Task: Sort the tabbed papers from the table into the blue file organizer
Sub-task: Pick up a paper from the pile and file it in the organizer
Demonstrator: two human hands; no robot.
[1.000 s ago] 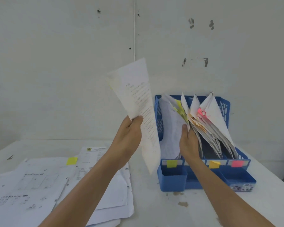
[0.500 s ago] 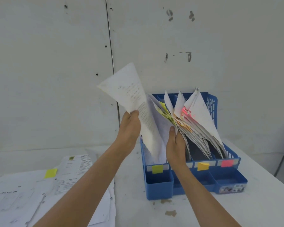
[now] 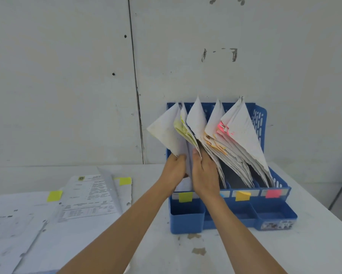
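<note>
The blue file organizer (image 3: 278, 196) stands on the white table against the wall, its slots full of leaning papers. Yellow-green (image 3: 185, 196), orange-yellow (image 3: 242, 195) and pink (image 3: 273, 193) tabs mark its front. My left hand (image 3: 176, 169) grips a white sheet (image 3: 167, 133) by its lower edge, with the sheet standing in the leftmost slot. My right hand (image 3: 204, 174) holds back the yellow-tabbed stack (image 3: 187, 133) just right of it, thumb against the papers. A pile of tabbed papers (image 3: 53, 212) lies flat on the table at the left.
The wall stands right behind the organizer. Low front compartments (image 3: 187, 218) of the organizer face me. Yellow-green tabs (image 3: 54, 195) stick out of the table pile. The table's right edge (image 3: 322, 206) runs close past the organizer. Brown stains (image 3: 198, 251) mark the tabletop.
My left hand has carried the white sheet to the right and down into the leftmost slot. My right hand has stayed on the stack beside it. The view has shifted right.
</note>
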